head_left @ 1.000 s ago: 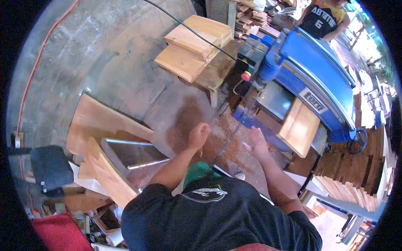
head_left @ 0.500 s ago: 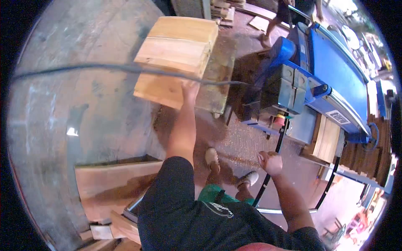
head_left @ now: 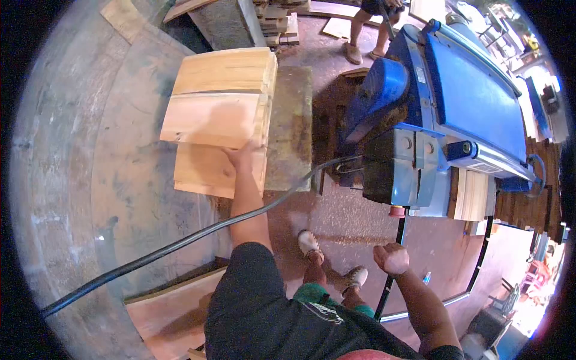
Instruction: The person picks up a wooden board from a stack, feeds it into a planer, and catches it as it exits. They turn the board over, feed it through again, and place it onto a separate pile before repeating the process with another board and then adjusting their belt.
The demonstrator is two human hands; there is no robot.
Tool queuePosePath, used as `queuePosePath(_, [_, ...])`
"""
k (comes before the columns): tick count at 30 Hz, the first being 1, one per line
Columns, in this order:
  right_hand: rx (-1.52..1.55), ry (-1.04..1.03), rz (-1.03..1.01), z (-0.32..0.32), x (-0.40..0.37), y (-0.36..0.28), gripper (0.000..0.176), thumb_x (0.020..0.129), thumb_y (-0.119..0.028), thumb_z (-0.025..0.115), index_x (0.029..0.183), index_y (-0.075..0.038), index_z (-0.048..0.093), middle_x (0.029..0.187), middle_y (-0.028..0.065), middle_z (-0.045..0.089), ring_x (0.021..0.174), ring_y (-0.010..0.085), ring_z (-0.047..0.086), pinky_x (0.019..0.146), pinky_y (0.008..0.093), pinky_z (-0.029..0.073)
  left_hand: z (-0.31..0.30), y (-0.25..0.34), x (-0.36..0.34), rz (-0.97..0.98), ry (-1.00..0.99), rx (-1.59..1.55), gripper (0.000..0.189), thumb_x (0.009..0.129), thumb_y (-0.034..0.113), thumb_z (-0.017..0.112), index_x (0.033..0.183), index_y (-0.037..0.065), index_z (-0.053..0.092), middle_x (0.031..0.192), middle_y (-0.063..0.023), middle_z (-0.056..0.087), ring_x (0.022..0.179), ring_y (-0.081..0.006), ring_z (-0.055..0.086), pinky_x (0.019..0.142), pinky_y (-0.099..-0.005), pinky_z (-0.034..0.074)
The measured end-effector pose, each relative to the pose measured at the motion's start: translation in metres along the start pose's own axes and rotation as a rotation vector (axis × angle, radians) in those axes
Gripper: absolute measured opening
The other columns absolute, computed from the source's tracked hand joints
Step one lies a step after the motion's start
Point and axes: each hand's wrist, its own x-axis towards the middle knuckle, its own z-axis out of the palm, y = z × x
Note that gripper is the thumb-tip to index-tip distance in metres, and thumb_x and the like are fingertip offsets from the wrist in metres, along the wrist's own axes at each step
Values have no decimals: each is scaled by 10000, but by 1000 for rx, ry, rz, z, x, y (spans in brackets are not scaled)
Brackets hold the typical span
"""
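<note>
My left hand [head_left: 241, 158] rests with spread fingers on the stacked wooden boards, its fingertips against the near edge of the middle board [head_left: 207, 117]. Part of the lowest visible board [head_left: 201, 170] lies under the hand. Another pale board [head_left: 222, 69] forms the far part of the stack, which sits on a worn wooden surface [head_left: 291, 132]. My right hand [head_left: 392, 258] is closed in a fist over the floor, with nothing visible in it, near the black metal frame of the blue machine.
The blue machine [head_left: 474, 90] and its grey box [head_left: 393, 171] stand on the right. A black cable [head_left: 198, 236] crosses above my left forearm. At the top, a person [head_left: 372, 27] stands behind the machine. Lower left lies a wide plank [head_left: 174, 312].
My view has shifted. My left hand has moved from the stack's near right corner inward along the boards. The middle board now juts further left, and the cable hangs lower across my left arm.
</note>
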Motion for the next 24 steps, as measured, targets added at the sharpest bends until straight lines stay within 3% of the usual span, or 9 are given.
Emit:
queuePosePath(4, [7, -4, 23, -5, -1, -3, 110, 751, -185, 661, 767, -115, 577, 538, 51, 503, 505, 254, 562, 497, 398, 465, -25, 31, -11, -110, -167, -429, 950, 740, 205, 791, 1458, 20, 197, 1284, -139, 522, 1134, -286, 547, 859, -404, 535])
queuePosePath(6, [48, 18, -24, 1, 1, 3, 116, 746, -177, 666, 760, -114, 570, 537, 48, 503, 506, 252, 561, 486, 401, 459, -33, 48, 15, -552, -296, -666, 661, 836, 194, 717, 1372, 37, 364, 1210, -116, 555, 1023, -229, 589, 734, -377, 560])
queuePosePath(7, [50, 18, -25, 6, -2, 5, 116, 746, -177, 666, 760, -114, 570, 537, 48, 503, 506, 252, 561, 486, 401, 459, -28, 47, 18, -550, -295, -664, 661, 836, 194, 717, 1372, 37, 364, 1210, -116, 555, 1023, -229, 589, 734, -377, 560])
queuePosePath(9, [3, 55, 36, 13, -7, 4, 124, 742, -172, 671, 755, -107, 566, 540, 56, 506, 502, 254, 557, 482, 406, 455, -23, 23, 32, -522, 18, -281, 483, 863, 285, 693, 1240, 55, 497, 1106, -95, 601, 912, -191, 608, 672, -346, 542])
queuePosePath(14, [-19, 52, -17, 6, -6, 0, 126, 747, -179, 676, 774, -99, 582, 557, 75, 526, 526, 275, 575, 489, 409, 463, -127, -37, -15, -793, -364, -51, 521, 843, 485, 656, 1207, 127, 548, 970, -65, 646, 841, -161, 620, 638, -319, 524])
queuePosePath(16, [-20, -24, 12, 9, -7, 6, 131, 801, -257, 622, 799, -131, 585, 602, 87, 575, 573, 294, 600, 497, 435, 482, -155, -11, -90, -688, -412, -334, 582, 845, 556, 607, 1185, 84, 584, 994, -118, 661, 883, -215, 639, 692, -373, 537])
queuePosePath(20, [-41, -52, 87, 8, -8, 2, 124, 806, -262, 613, 807, -142, 583, 643, 90, 596, 609, 298, 613, 553, 447, 496, -166, -7, -145, -749, -147, -625, 699, 840, 617, 562, 1137, -14, 613, 1040, -181, 658, 949, -274, 643, 767, -410, 533])
queuePosePath(22, [-32, -46, 62, 8, -8, -1, 120, 808, -258, 611, 808, -142, 582, 644, 92, 596, 614, 299, 616, 558, 448, 498, -161, -15, -151, -743, 103, 317, 805, 824, 668, 538, 1098, -86, 614, 1072, -208, 644, 997, -315, 628, 815, -398, 519])
queuePosePath(24, [-71, -41, 36, 7, -6, 3, 130, 821, -258, 603, 805, -131, 580, 661, 104, 606, 633, 302, 625, 569, 448, 503, -176, 2, -161, -647, 30, 220, 811, 822, 662, 552, 1096, -99, 607, 1045, -200, 650, 973, -299, 631, 813, -383, 517])
